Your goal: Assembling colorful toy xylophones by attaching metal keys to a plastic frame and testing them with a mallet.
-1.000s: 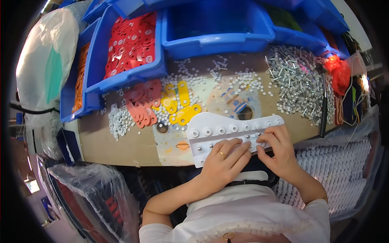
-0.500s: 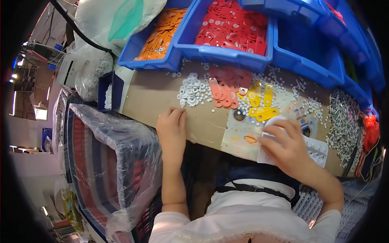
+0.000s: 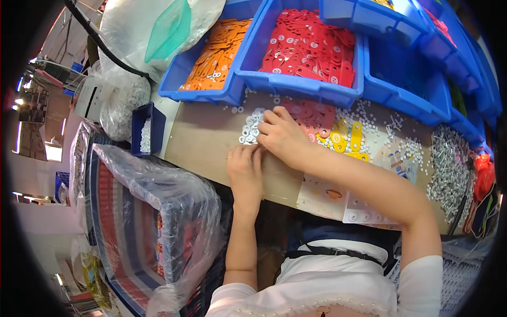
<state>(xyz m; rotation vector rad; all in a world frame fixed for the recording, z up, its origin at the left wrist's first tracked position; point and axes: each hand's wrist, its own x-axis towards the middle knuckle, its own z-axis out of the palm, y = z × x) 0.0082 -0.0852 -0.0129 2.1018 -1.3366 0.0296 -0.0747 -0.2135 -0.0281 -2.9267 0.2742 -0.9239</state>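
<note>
- At the far left, my view now takes in things it did not show a second ago: a clear plastic bag of pale small parts [image 3: 124, 100] and a small dark-blue open box of white pieces [image 3: 145, 134] just beside the brown cardboard-covered tabletop [image 3: 206, 142]. The head has swung left, so the work area has shifted with it.
- Below those, a plastic-wrapped crate with red and blue stripes [image 3: 142, 227] sits near me, off the tabletop's edge.
- My left hand [image 3: 244, 171] has left the white perforated plate it was steadying a second ago. It now lies flat at the near edge of the tabletop, fingers loosely together and pointing at the washers; I cannot tell whether anything is pinched under them.
- The pile of small white round washers [image 3: 251, 127] is where both hands now meet, at the left part of the tabletop, just in front of the blue bins.
- My right hand [image 3: 280, 137] has crossed over from the plate and rests on the pile, fingers curled narrow as if gathering pieces; its grip is hidden from me.
- Behind them, the blue plastic bin of orange flat tags [image 3: 211, 58] and the blue plastic bin of red flat tags [image 3: 306, 47] stand untouched.
- The white perforated plate [image 3: 364, 214] lies alone at the near right edge. I judge the work has moved from fitting to fetching more washers.
</note>
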